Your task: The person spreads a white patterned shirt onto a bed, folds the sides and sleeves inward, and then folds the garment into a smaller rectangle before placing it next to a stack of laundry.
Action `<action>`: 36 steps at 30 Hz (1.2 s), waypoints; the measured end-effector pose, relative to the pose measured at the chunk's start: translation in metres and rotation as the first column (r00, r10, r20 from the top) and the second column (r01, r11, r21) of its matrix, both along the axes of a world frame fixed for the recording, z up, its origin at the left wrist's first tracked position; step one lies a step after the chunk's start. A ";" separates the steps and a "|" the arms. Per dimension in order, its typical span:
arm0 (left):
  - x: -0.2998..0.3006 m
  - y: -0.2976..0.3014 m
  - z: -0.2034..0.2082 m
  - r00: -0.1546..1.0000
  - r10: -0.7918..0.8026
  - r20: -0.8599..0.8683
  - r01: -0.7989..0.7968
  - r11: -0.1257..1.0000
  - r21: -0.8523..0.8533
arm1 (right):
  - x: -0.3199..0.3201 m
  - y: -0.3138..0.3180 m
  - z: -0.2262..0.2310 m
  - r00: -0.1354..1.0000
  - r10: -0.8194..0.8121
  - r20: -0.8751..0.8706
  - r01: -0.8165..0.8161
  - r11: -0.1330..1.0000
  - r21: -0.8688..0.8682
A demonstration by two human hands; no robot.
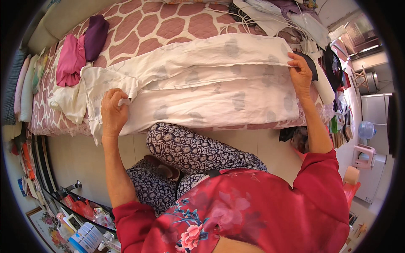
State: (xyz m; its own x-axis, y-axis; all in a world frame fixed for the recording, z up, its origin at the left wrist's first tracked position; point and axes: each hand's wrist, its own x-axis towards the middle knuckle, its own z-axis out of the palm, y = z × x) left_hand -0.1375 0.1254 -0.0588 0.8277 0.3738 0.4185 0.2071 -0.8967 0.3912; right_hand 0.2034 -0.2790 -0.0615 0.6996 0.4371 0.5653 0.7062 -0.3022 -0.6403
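Note:
A long white cloth garment with pale grey blotches lies spread across the bed, its upper layer folded back lengthwise. I cannot tell exactly which kind of garment it is. My left hand is closed on the bunched cloth at its left end, fingers curled inward. At the opposite end, my right hand pinches the upper right corner of the folded layer between thumb and fingers. Between the two hands the cloth lies fairly flat, with a few creases.
The bed has a pink-and-cream patterned cover. Pink cloth and purple cloth lie at its left. White cables tangle at the far right. A low shelf with bottles and bags stands lower left; a pink stool is at right.

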 end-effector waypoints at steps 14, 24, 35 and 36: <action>0.002 0.012 -0.018 0.980 0.122 0.156 -0.063 0.939 -0.339 | 0.000 -0.006 -0.002 0.990 -0.031 -0.137 0.040 0.997 0.062; -0.005 0.008 -0.008 0.999 -0.034 0.012 0.035 0.989 -0.146 | -0.017 -0.018 -0.015 0.991 -0.056 -0.122 0.060 0.998 0.031; -0.009 0.003 0.006 0.990 -0.106 -0.095 0.090 0.983 -0.160 | -0.022 -0.023 -0.013 0.997 0.010 0.074 0.004 0.984 -0.180; -0.010 0.004 0.007 0.989 -0.120 -0.084 0.108 0.985 -0.137 | -0.022 -0.024 -0.013 0.998 0.011 0.067 0.001 0.982 -0.187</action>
